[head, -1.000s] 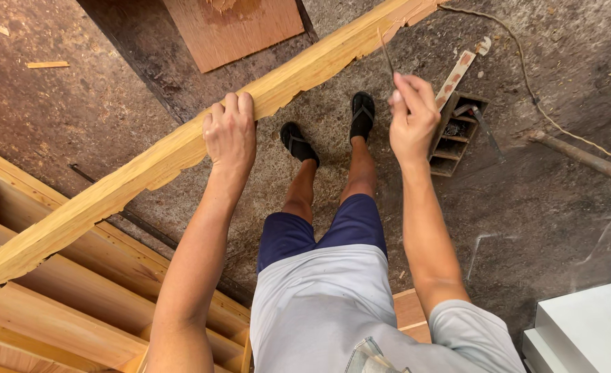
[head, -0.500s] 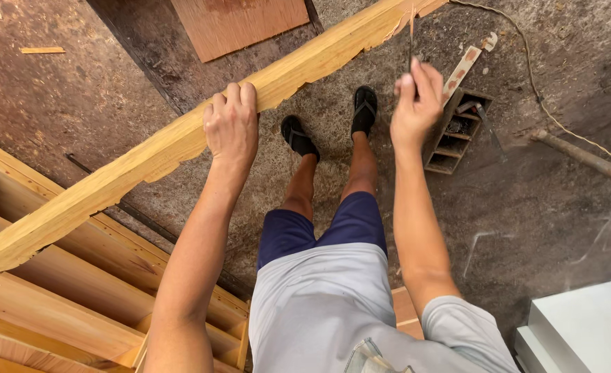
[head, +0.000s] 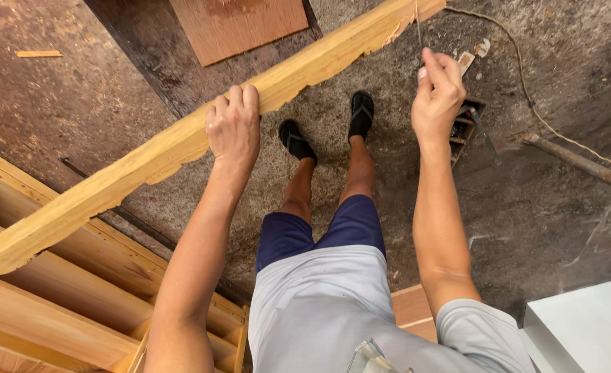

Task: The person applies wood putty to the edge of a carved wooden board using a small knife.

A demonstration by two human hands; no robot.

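A long rough-edged wooden plank (head: 133, 169) runs diagonally from lower left to upper right, held in the air. My left hand (head: 234, 128) grips its near edge around the middle. My right hand (head: 438, 93) is closed on a thin metal rod or blade (head: 418, 27) that points up toward the plank's splintered right end (head: 405, 17). What kind of tool it is I cannot tell. My legs and black sandals (head: 326, 128) stand on the sawdust-covered floor below.
A wooden frame with slats (head: 50, 304) lies at the lower left. A plywood sheet (head: 240, 24) lies at the top. A small slatted wooden piece (head: 468, 128), a cord (head: 526, 90), a pipe (head: 582, 166) and a white box (head: 588, 331) are on the right.
My right hand has moved slightly up and left, bringing the thin tool upright near the plank's right end. My left hand keeps its grip on the plank.
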